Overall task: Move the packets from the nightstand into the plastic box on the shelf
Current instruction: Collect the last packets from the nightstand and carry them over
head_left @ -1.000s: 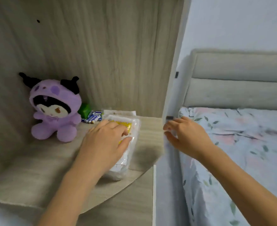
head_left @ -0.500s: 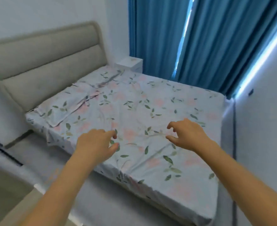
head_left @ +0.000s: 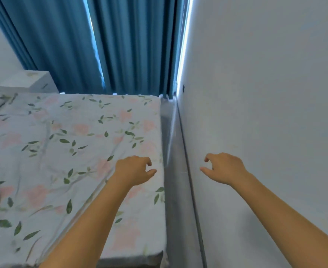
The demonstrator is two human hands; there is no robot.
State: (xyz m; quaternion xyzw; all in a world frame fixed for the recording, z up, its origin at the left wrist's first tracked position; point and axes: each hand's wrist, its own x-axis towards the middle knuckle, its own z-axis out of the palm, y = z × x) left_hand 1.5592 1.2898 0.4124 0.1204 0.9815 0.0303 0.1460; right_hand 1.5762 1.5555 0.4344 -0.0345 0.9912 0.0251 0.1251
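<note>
Though two hands (head_left: pixel 134 171) (head_left: pixel 225 168), no packets.

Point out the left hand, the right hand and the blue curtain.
left hand (head_left: pixel 133 170), head view, on the back of the hand.
right hand (head_left: pixel 226 168), head view, on the back of the hand.
blue curtain (head_left: pixel 72 45), head view, on a middle fold.

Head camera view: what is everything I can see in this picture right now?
bed sheet: one, pale with pink flowers and green leaves, left half.
curtain: one, blue, hanging behind the bed.
nightstand: one, white, far left by the curtain.
wall: one, white, right side.
floor strip: one, grey, between bed and wall.
packets, plastic box: none in view.
left hand: one, empty, fingers loosely curled, over the bed.
right hand: one, empty, loosely curled, before the wall.
</note>
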